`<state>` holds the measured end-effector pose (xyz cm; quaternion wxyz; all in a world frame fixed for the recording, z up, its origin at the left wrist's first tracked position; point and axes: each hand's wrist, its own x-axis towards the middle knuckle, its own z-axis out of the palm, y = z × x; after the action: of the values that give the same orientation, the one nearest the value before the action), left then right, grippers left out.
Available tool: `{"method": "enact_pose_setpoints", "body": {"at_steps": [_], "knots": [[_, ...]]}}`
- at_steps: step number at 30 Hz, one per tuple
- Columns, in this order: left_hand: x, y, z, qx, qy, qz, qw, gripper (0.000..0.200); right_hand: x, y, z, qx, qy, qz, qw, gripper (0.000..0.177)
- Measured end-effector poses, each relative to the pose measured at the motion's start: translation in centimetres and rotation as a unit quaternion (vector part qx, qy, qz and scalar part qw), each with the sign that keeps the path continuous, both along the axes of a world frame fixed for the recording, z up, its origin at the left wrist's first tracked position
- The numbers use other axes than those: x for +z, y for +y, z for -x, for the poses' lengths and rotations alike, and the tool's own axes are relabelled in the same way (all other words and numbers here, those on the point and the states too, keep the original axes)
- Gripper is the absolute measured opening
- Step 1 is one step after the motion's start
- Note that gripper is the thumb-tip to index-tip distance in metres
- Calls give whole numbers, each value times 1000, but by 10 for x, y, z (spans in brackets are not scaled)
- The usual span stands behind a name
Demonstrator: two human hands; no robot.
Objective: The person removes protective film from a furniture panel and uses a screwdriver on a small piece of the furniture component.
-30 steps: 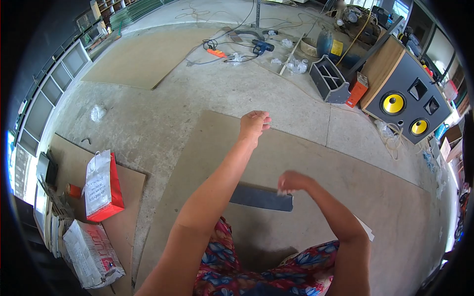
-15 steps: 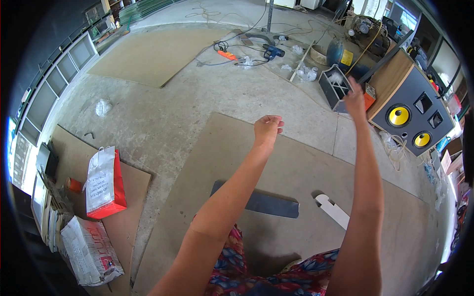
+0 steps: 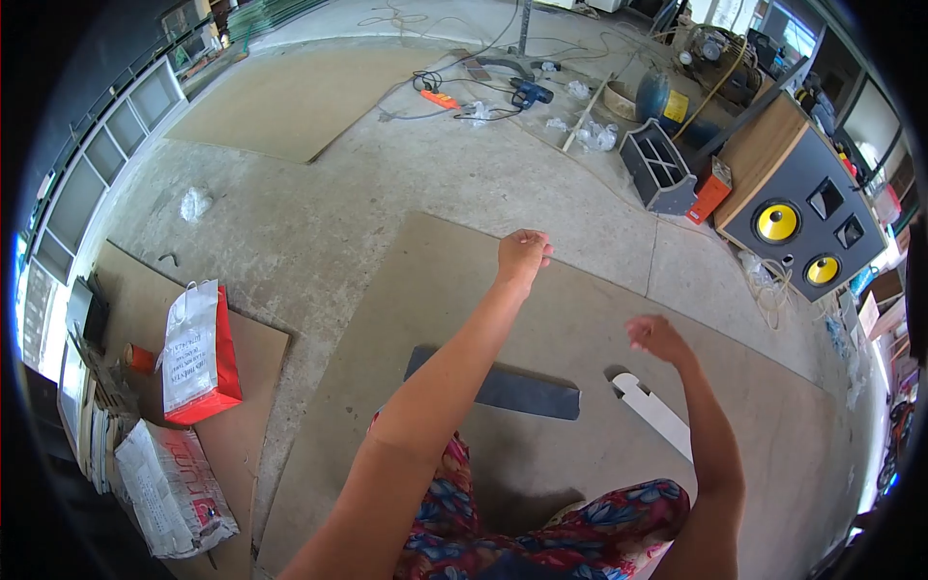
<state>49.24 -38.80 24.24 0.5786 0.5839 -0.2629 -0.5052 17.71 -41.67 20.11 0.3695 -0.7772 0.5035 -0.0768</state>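
Observation:
My left hand (image 3: 524,255) is raised over the far edge of a large brown board (image 3: 387,319), its fingers curled in a pinch; anything between them is too small to make out. Lower and to the right, my right hand (image 3: 659,338) hangs above the same board, fingers loosely bent, with nothing visible in them. Beneath my left forearm lies a dark grey strip (image 3: 527,393), partly covered by the arm. A white strip (image 3: 653,416) with a notched, rounded end rests below my right hand, its near end hidden by my forearm.
A grey divided caddy (image 3: 667,198) and an orange box (image 3: 712,188) stand beside a large speaker (image 3: 807,208). Further off lie a blue power tool (image 3: 530,94), cables and plastic bags (image 3: 594,135). On the left are a red-and-white paper bag (image 3: 198,358) and a worn package (image 3: 179,493).
My right hand has come back from near the caddy, down over the board. A whitish, filmy thing seen at the caddy before no longer shows there. My left hand has barely moved.

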Motion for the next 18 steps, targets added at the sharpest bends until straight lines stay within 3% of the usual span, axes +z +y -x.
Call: {"method": "enact_pose_setpoints", "body": {"at_steps": [2, 5, 8, 10, 12, 13, 15, 16, 17, 18], "knots": [[-7, -1, -1, -13, -6, 0, 1000, 21, -16, 29, 21, 19, 51, -63, 997, 22], [-28, -4, -5, -49, -14, 7, 999, 23, -55, 68, 70, 51, 84, -25, 995, 22], [-35, 0, -7, -88, -54, -45, 994, 25, -88, 122, 127, -124, 70, -91, 986, 23], [-43, -1, -8, -116, -79, -82, 987, 26, -102, 170, 161, -146, 88, 6, 985, 18], [-41, 5, -9, -149, -87, -121, 977, 30, -207, 215, 254, 66, 173, 211, 960, 15], [-40, 6, -8, -169, -87, -141, 972, 34, -208, 245, 267, 88, 291, 156, 940, 15], [-41, 9, -9, -184, -98, -158, 965, 35, -225, 312, 303, -56, 336, -79, 937, 16], [-42, 11, -10, -187, -104, -163, 963, 36, -217, 339, 305, -15, 365, -156, 918, 18], [-43, 13, -8, -194, -108, -166, 961, 36, -207, 362, 307, 30, 390, -232, 891, 20], [-42, 13, -7, -198, -113, -167, 959, 37, -215, 383, 316, -39, 395, -383, 834, 26]]}}
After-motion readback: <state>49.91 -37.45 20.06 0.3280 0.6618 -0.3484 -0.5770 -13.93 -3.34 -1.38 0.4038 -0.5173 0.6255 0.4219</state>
